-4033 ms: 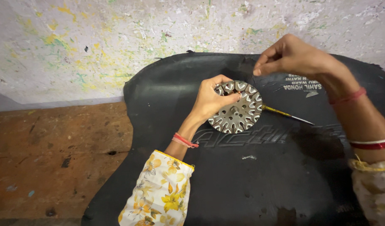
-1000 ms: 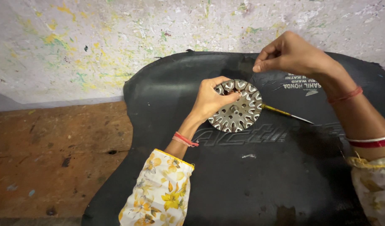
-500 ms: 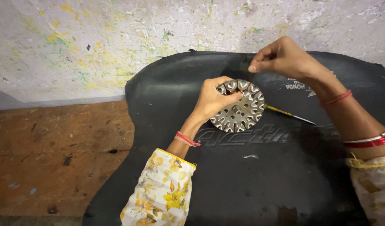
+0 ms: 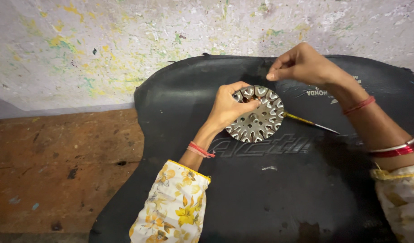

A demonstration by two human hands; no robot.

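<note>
Toothed round metal stator core (image 4: 257, 118), silvery with a ring of slotted poles, lies flat on the black rubber mat (image 4: 270, 189), its near-left rim held under the curled fingers of the left hand (image 4: 228, 107). Above its far edge the right hand (image 4: 301, 64) hovers with thumb and forefinger pinched tight, on what I cannot tell. It looks like winding in hand; a thin yellow-handled tool (image 4: 309, 122) lies just beyond the core's right edge.
</note>
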